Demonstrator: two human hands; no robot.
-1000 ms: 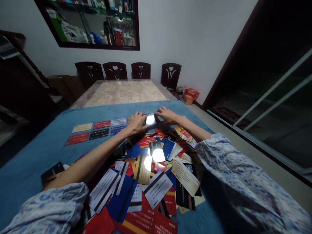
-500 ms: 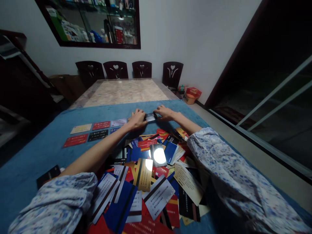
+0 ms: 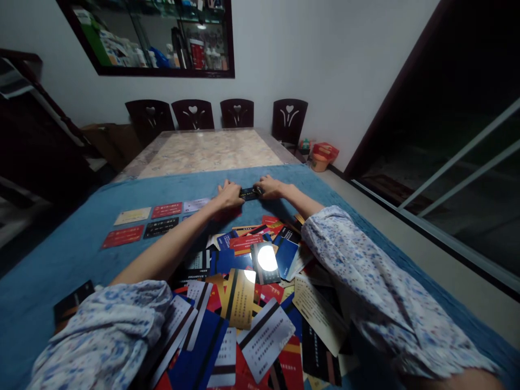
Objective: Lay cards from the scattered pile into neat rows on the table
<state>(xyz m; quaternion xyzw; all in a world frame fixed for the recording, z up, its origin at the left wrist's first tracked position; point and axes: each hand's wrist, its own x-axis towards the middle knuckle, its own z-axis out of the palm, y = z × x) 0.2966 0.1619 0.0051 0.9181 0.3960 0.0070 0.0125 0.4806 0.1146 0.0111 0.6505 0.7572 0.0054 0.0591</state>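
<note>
Both my arms reach across the blue cloth toward its far part. Between my hands is a black card (image 3: 249, 193) with light print, low over the cloth or on it; I cannot tell which. The fingers of my left hand (image 3: 229, 194) close on its left end, and my right hand (image 3: 270, 187) grips its right end. Left of my left hand, cards lie face up in rows: a cream card (image 3: 132, 216), red ones, a black card (image 3: 161, 227) and a pale card (image 3: 195, 205). My left forearm partly hides these rows. Below my hands spreads a heap of mixed cards (image 3: 239, 298).
A blue cloth (image 3: 81, 216) covers the near part of the marble-patterned table (image 3: 203, 149). Dark chairs (image 3: 192, 115) stand at the far end. A lone black card (image 3: 73, 300) lies by my left sleeve. An orange bucket (image 3: 320, 161) sits on the floor.
The card between my hands looked shiny grey from glare and now shows black with print, lying flatter. My hands stay close to the same spot. The view has shifted slightly.
</note>
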